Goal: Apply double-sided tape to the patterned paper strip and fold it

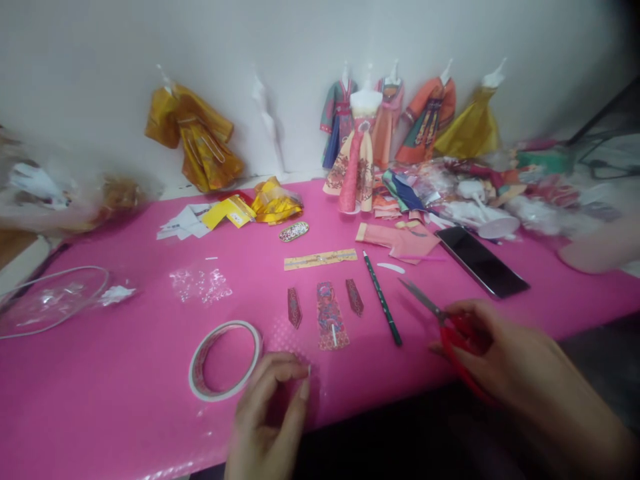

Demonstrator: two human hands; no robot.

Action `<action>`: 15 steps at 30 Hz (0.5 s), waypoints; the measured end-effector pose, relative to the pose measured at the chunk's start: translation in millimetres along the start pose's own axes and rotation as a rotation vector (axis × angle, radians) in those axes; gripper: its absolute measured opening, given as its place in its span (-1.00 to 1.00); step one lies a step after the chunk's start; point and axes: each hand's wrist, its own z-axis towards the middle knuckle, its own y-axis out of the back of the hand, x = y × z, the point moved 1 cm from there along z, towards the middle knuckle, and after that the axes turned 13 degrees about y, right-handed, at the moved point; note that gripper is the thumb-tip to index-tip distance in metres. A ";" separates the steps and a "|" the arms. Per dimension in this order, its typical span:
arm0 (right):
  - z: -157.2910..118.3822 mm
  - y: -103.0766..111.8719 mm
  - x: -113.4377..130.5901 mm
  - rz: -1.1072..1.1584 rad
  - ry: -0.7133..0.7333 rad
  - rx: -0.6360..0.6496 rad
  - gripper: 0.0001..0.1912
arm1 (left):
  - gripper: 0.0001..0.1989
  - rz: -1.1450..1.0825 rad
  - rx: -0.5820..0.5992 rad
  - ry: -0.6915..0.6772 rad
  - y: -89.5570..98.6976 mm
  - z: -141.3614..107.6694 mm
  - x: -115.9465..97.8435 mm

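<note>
My right hand (pixel 485 347) grips a pair of red-handled scissors (pixel 463 347), the blades pointing up and left above the table. My left hand (pixel 275 400) is closed in a pinch on a tiny white strip (pixel 309 371) at its fingertips. Just left of that hand lies a roll of white tape (pixel 197 373). A patterned fabric panel (pixel 330 310) with a short white strip on it lies between two small dark red pointed fabric pieces, a left one (pixel 294 308) and a right one (pixel 355 297). A dark green pencil (pixel 382 300) lies right of them.
A beige patterned band (pixel 320 259), a pink garment piece (pixel 397 240) and a black phone (pixel 483 261) lie farther back on the pink table (pixel 125 387). Dressed doll forms, one in a golden robe (pixel 197 137), stand along the wall. Plastic bags and scraps (pixel 480 193) are heaped at right.
</note>
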 end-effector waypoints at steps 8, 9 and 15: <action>9.6 -15.1 -16.4 -0.114 0.195 -0.043 -0.57 | -0.91 0.164 0.057 -0.072 -12.1 -4.8 14.6; 10.5 -18.3 -17.0 -0.147 0.221 -0.047 -0.56 | -0.91 0.160 0.064 -0.070 -12.9 -4.9 15.3; 12.8 -27.8 -18.7 -0.271 0.260 -0.045 -0.56 | -0.90 0.163 0.094 -0.074 -13.2 -5.7 19.7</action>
